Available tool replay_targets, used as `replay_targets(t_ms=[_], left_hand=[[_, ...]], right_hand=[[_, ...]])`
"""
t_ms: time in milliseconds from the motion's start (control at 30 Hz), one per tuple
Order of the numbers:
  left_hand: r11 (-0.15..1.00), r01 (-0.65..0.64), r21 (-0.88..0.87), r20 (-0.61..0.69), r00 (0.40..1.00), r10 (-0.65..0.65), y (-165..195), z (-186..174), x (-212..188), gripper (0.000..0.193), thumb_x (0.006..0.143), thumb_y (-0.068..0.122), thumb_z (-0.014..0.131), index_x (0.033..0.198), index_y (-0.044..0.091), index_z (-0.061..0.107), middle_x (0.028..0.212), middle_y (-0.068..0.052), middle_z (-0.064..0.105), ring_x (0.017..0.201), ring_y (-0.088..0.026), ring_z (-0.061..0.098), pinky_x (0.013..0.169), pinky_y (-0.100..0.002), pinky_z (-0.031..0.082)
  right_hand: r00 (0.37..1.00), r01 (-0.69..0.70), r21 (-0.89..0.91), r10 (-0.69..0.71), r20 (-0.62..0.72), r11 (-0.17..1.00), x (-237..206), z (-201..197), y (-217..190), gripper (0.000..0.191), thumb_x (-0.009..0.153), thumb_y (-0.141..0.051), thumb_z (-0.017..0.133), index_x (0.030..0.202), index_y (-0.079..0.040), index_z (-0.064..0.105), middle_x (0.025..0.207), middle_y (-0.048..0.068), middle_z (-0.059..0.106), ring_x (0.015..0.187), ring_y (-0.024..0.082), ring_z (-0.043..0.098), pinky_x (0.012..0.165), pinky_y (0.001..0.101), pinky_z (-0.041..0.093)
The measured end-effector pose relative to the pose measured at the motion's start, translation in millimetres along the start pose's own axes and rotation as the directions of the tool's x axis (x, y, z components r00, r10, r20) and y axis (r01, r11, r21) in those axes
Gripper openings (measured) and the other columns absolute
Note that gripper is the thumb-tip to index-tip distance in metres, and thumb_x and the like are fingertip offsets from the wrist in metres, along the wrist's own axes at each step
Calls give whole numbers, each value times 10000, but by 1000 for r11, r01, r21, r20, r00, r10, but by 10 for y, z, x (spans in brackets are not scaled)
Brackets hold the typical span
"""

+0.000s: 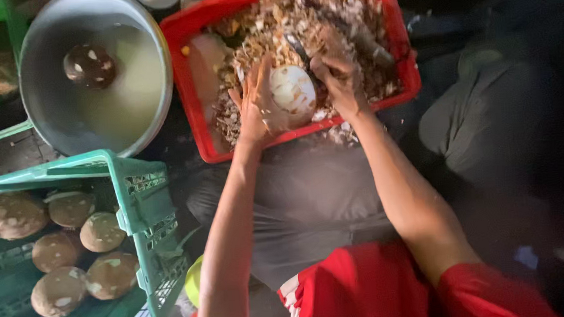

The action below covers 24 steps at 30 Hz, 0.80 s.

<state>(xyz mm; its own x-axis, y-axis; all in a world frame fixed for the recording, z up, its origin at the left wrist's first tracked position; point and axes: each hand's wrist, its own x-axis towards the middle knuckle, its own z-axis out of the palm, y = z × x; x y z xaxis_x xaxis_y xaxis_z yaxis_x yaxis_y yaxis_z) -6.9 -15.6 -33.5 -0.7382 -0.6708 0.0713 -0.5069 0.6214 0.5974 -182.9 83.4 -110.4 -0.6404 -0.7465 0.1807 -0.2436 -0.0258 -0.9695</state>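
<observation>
The peeled coconut (292, 89) is creamy white with tan flecks, lying over the red tray (189, 65) of beige and brown shavings (325, 16). Left of that tray, the grey metal basin (46, 102) holds cloudy pale water and 1 dark brown coconut (89, 65) spotted white. Below the basin, the green crate (141, 208) holds brown coconuts (57, 250) patched with cream.

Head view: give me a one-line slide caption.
Left hand holds a white peeled coconut over a red crate; right hand works it.

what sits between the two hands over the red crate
In the head view, a round white peeled coconut sits between the left hand and right hand, above the shavings-filled red crate.
</observation>
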Motion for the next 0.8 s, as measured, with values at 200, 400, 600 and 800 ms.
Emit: replay_targets(t_ms=[200,400,600,800], left_hand=[[986,-149,-73,-106,984,141,206,-13,-55,990,703,335,937,1499,17,443,1411,-247,539,1311,-405,549,1149,-485,456],[796,-92,-598,-106,994,36,109,-89,-11,948,651,293,975,1410,1,487,1305,-212,645,1197,-316,663,1056,-431,557],[922,-80,-380,-189,982,8,5,114,-95,905,665,334,979,1384,6,538,1272,-170,650,1150,-290,693,992,-375,582],[838,112,-534,-182,952,-244,90,335,-155,833,819,464,766,1480,34,499,1380,-184,558,1222,-304,588,1087,-365,537]], right_hand=[[973,-198,320,226,-52,926,-17,-117,-50,218,1020,-215,695,1119,-30,753,999,-24,701,930,85,605,852,269,496],[965,259,-5,-258,39,966,-60,-154,-503,163,1050,-203,676,1007,-67,755,1011,67,699,970,204,632,874,350,511],[933,331,-111,-308,185,937,130,-11,-870,155,1044,-181,726,1118,-49,761,1105,109,728,1006,227,694,854,381,569],[987,-13,15,10,163,1000,-11,-66,-610,219,1064,-202,709,1126,6,741,942,101,676,839,184,600,748,333,488]])
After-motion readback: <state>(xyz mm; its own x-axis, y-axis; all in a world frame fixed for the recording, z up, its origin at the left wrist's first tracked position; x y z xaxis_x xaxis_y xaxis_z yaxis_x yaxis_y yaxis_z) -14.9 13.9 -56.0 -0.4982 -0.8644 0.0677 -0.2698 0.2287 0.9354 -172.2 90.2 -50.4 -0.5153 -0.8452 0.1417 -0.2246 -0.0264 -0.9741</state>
